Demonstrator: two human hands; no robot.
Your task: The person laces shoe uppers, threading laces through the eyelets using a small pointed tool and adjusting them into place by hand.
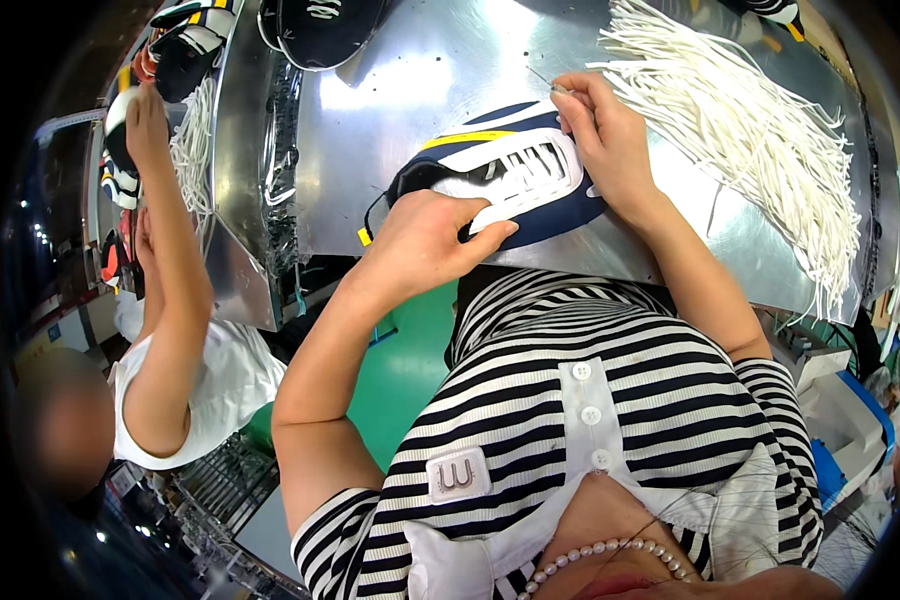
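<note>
A navy and white sneaker upper (530, 175) with a yellow stripe lies on the metal table in front of me. White lace runs crosswise over its throat, and its dark collar and heel point to the left. My left hand (425, 235) grips the collar side, its thumb stretched along the near edge and the other fingers partly hidden. Just beyond the upper's right end, my right hand (605, 130) is closed in a pinch. A thin, dark, wire-like piece sticks out from those fingertips; its kind is too small to make out.
A large heap of white laces (740, 150) covers the table's right side. Another black shoe (325, 25) sits at the far edge. On the left, a co-worker's hand (148, 125) is raised by more shoes and a second bundle of laces (192, 145). An opened carton (835, 420) stands at lower right.
</note>
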